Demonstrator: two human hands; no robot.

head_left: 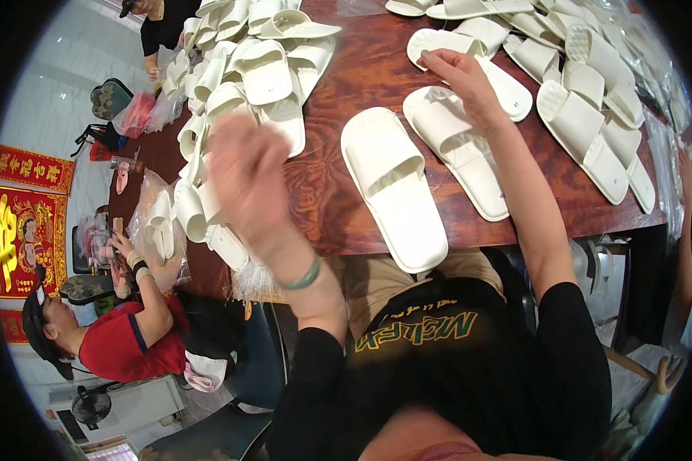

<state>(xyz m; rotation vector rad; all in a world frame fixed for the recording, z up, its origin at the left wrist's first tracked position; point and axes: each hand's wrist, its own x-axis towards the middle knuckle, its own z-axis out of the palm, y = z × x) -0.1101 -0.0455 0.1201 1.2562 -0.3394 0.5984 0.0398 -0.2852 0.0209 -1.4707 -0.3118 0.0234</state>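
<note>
My left hand (250, 173) is smeared by motion, held over the left side of the table beside a heap of white slippers (265, 73); its fingers cannot be made out. At the far right of centre, my right hand (469, 81) has its fingertips pinched together at the toe end of a white slipper (507, 88). Whatever is between those fingertips, if anything, is too small to tell. Before me lie two more white slippers side by side, the nearer one (411, 219) jutting over the table's front edge and the other (480, 180) under my right forearm.
More white slippers (588, 150) are piled on the right of the reddish-brown wooden table (323, 207). Clear plastic bags (161, 253) lie at left. A co-worker in a red shirt (127, 342) sits at left; another person in black (169, 31) is at far left.
</note>
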